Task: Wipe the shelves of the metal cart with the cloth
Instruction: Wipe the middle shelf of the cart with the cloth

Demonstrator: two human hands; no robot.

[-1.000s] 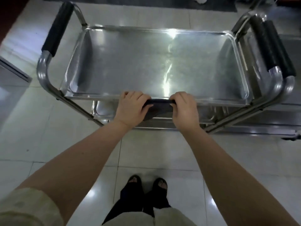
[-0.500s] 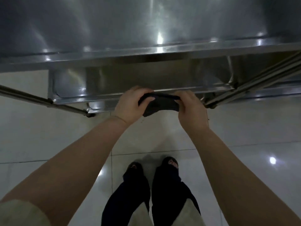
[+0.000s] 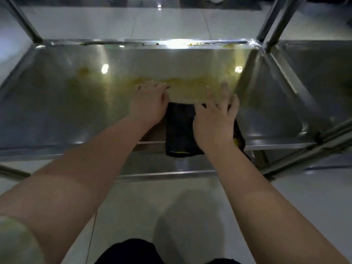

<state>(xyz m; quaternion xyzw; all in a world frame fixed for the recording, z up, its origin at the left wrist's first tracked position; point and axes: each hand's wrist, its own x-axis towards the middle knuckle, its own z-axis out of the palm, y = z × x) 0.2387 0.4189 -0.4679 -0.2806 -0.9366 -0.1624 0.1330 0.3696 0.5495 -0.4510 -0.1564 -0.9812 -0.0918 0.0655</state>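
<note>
A lower steel shelf of the metal cart (image 3: 57,103) fills the view, smeared with yellowish grime across its middle and back. A dark cloth (image 3: 179,128) lies flat on the shelf near its front rim, its near end hanging over the edge. My left hand (image 3: 148,103) rests on the shelf beside the cloth's left edge with the fingers stretched forward. My right hand (image 3: 215,115) presses on the cloth's right part with the fingers spread.
Cart uprights rise at the back left (image 3: 24,21) and back right (image 3: 272,21). A second steel tray (image 3: 314,73) adjoins on the right. Another shelf rim (image 3: 162,175) shows below, above the tiled floor (image 3: 171,23).
The view dropped from the top shelf to a lower one. Both hands, which held the bunched cloth at the shelf edge, now lie flat, with the cloth spread on the shelf.
</note>
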